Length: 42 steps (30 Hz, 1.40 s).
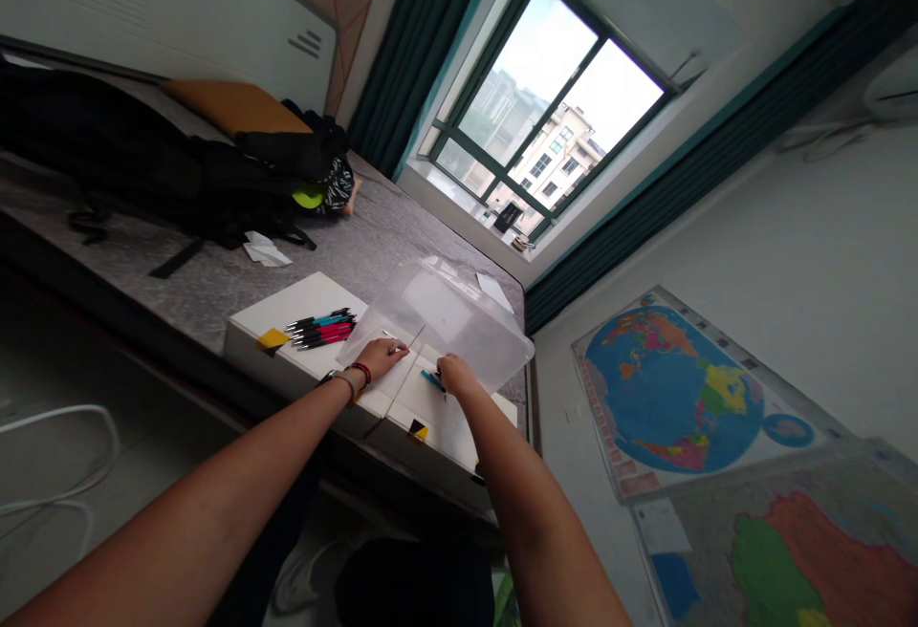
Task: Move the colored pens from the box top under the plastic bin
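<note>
My left hand (382, 361), with bands on its wrist, is closed low over the white box top (391, 383). Something small and thin shows at its fingertips, too small to name. To its right, my right hand (457, 374) is closed around a teal pen (432, 379), whose end sticks out to the left. Several pens (322, 329) in black, blue and red lie side by side on the white surface left of my left hand. A translucent plastic bin (459, 312) stands just beyond both hands.
Yellow-and-black tape marks (273, 339) sit on the boxes' edges. The grey tabletop (380, 211) holds a black bag (164, 168), a crumpled paper (266, 249) and a white sheet (494, 291). A wall with a world map (674, 388) rises at the right.
</note>
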{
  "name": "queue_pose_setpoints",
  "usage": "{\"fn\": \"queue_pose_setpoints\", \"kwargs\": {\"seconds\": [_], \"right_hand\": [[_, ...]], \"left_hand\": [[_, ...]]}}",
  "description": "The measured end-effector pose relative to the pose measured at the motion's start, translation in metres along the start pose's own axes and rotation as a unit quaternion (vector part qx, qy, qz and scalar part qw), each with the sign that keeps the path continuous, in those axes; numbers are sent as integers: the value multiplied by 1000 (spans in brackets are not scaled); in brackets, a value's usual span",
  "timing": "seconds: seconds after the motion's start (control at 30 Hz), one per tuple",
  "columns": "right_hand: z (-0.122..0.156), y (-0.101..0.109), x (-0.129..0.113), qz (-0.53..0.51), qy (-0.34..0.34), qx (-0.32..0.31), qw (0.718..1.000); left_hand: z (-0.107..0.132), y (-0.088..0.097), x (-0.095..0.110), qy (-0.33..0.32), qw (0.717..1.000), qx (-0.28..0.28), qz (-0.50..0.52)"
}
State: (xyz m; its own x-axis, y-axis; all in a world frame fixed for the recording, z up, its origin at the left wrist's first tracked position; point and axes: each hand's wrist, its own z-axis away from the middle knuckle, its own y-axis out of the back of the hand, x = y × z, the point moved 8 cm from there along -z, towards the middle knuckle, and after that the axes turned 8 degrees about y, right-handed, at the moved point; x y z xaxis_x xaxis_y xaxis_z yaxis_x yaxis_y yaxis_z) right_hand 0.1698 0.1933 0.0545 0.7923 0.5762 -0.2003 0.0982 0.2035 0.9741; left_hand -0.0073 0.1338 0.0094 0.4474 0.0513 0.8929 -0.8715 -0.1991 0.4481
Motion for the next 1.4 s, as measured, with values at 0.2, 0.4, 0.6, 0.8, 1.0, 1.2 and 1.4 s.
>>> {"fn": "queue_pose_setpoints", "kwargs": {"seconds": [0.2,0.4,0.6,0.8,1.0,1.2,1.4], "right_hand": [[-3,21,-15,112,13,8,994],[-12,69,-34,-204,49,180,961],[-9,73,-39,-428,53,200,880],[-2,89,-43,-290,68,250,921],[-2,85,-41,-225,50,228,946],[-4,35,-24,-238,5,74,968],[-5,34,-23,-430,-22,146,891]], "left_hand": [[0,0,0,-1,1000,6,-8],[0,0,1,-3,1000,8,-9],[1,2,4,-11,1000,11,-14],[1,2,4,-13,1000,13,-14],[1,1,2,-10,1000,11,-14],[-3,-2,-4,-10,1000,11,-12],[-4,-2,-4,-21,1000,5,4]]}}
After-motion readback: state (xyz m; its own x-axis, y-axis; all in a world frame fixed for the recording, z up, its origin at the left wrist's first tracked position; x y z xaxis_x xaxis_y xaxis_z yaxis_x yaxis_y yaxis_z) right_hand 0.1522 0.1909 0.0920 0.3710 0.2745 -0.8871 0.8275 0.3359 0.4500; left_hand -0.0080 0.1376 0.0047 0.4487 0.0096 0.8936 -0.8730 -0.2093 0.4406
